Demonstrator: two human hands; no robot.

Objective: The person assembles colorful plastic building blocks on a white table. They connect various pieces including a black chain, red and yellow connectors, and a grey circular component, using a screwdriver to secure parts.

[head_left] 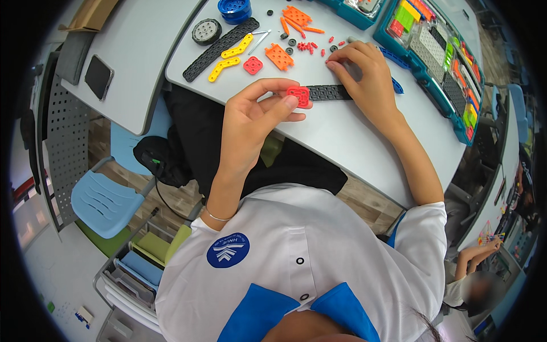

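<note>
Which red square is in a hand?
The red square in the left hand, pinched between thumb and fingers; the other red piece lies on the table.

Wheels (207, 32) are parked at the table's (364, 142) back left, a strip (221, 50) laid just right of them; next, bars (237, 46) are passed, then a plate (253, 65), then pegs (311, 47)! Up front, a block (298, 98) is held in the left hand (250, 119), a second strip (330, 93) seen between it and the right hand (364, 74). At far right, a toolbox (434, 96) is placed; far left, a phone (99, 77) is laid on another table (134, 62).
</note>
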